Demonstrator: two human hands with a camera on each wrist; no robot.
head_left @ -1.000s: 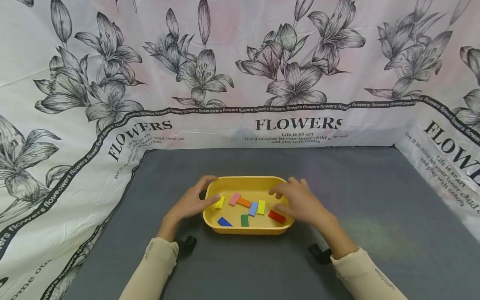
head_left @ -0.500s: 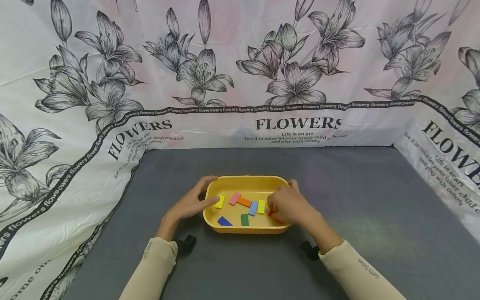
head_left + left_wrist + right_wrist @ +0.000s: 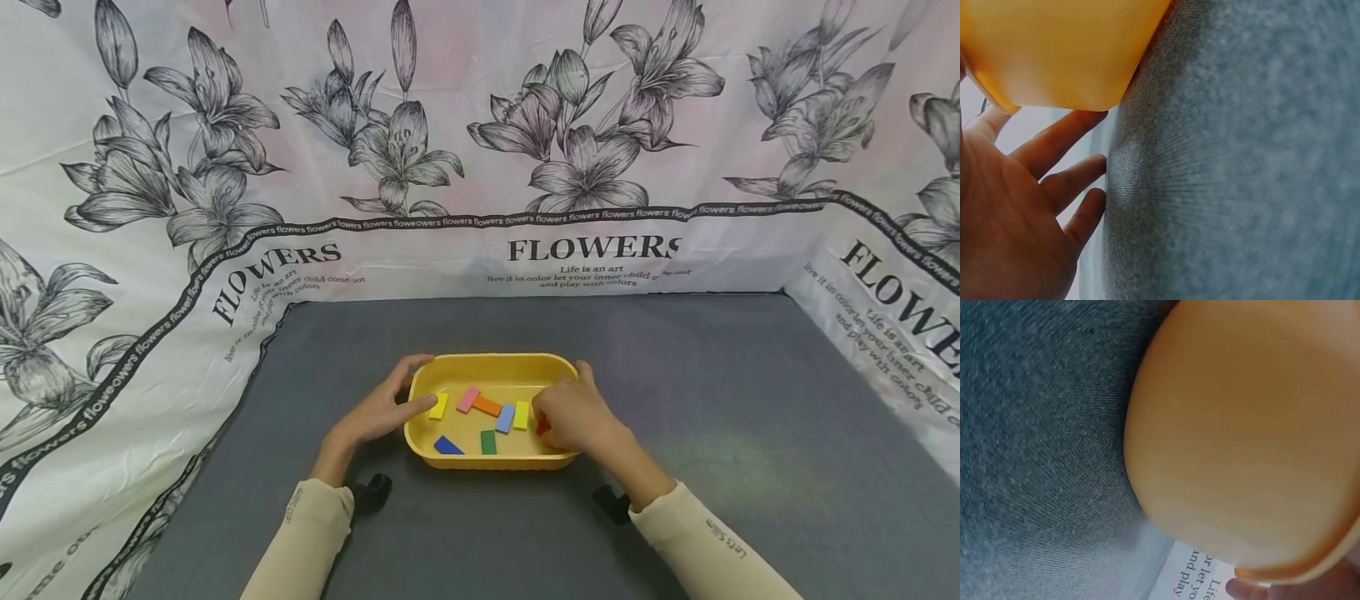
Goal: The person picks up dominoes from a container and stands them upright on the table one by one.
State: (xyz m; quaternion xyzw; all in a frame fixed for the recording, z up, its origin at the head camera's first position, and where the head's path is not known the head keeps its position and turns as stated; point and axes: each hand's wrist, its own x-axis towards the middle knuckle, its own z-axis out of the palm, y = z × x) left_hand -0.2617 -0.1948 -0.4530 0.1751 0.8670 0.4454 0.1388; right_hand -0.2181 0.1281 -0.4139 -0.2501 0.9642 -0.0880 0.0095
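Note:
A yellow plastic tub [image 3: 480, 462] stands on the dark grey surface, with several small coloured blocks lying flat inside. My left hand [image 3: 381, 411] holds its left end, the thumb reaching over the rim and the fingers along the outside. In the left wrist view those fingers [image 3: 1060, 144] are spread against the tub's outer wall [image 3: 1066, 50]. Over the right end, my right hand [image 3: 581, 417] reaches in with bent fingers and pinches a red block [image 3: 542, 427], mostly hidden under them. The right wrist view shows the tub's outside [image 3: 1241, 437] and a fingertip [image 3: 1247, 589] below the rim.
Inside the tub lie yellow [image 3: 521, 415], light blue [image 3: 505, 418], orange [image 3: 487, 406], pink [image 3: 468, 399], green [image 3: 488, 442] and dark blue [image 3: 447, 446] blocks, with another yellow block [image 3: 438, 407] by my left thumb. A flower-printed cloth [image 3: 480, 167] rises behind and at the sides.
My right hand has come down and left into the tub, its fingers closing over the red block, which is now mostly covered. The left hand has kept its place.

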